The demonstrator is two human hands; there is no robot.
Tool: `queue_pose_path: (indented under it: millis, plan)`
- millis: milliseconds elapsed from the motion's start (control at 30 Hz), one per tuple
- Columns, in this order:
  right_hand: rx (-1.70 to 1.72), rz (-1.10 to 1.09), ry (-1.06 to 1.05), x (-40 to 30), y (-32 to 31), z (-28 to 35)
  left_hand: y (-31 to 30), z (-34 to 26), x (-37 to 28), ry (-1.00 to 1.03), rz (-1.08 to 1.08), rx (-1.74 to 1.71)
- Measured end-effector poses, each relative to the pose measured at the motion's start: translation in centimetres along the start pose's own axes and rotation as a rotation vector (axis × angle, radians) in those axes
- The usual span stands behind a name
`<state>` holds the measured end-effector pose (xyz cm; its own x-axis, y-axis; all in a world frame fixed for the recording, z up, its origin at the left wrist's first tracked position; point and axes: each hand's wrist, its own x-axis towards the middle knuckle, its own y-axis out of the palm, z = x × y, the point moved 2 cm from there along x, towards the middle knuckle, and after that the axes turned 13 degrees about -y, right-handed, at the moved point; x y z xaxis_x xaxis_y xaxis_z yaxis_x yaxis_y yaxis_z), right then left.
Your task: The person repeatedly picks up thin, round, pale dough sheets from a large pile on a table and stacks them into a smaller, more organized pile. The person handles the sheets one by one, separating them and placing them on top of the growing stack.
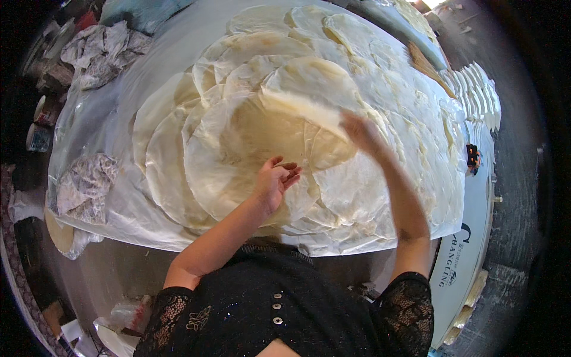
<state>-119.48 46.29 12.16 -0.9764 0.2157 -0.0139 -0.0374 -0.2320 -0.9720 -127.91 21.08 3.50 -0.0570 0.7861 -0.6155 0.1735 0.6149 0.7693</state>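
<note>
Thin, round, cream-coloured sheets (pixel 214 156), pancake-like and partly translucent, overlap in a wide heap on a table covered with clear plastic (pixel 147 67). Over the front middle of the heap is my left hand (pixel 279 180), palm turned up, fingers loosely bent and apart, with nothing seen in it. My right hand (pixel 361 129) is blurred by motion farther out and to the right. One sheet (pixel 308 100) has a raised, blurred front edge that runs into the right hand's fingers; the exact grip is hard to see. Below that edge lies a smooth, darker tan sheet area (pixel 263 134).
Crumpled patterned cloths (pixel 87 187) lie along the table's left side. A straw brush (pixel 428 69) rests at the far right edge, near a stack of white folded sheets (pixel 477 96). Right of the table stands a long white surface with printed lettering (pixel 464 263). Small tubs (pixel 38 136) are at far left.
</note>
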Motion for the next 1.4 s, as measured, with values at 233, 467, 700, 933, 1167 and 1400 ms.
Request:
queue_pose_path:
  millis: [233,467,700,933,1167,1400]
  plan:
    - [-0.412,-0.391,0.003,0.8,-18.3,-1.5,-0.9,3.2,-1.1,-0.109,-0.022,0.150]
    - [-0.525,-0.429,-0.043,-14.0,-10.5,4.8,-0.4,6.9,-0.6,-0.200,0.039,0.257]
    - [-0.157,-0.302,0.072,-20.5,8.2,7.6,1.5,9.5,0.0,-0.260,0.046,0.390]
    - [-0.050,-0.439,0.069,-18.4,6.1,8.5,3.0,9.5,0.7,-0.227,-0.108,0.569]
    - [-0.006,-0.382,0.142,-19.2,6.3,7.9,4.4,10.0,2.0,-0.199,-0.113,0.906]
    - [0.039,-0.253,0.037,-19.6,5.5,8.4,5.3,10.8,2.9,-0.212,0.038,0.600]
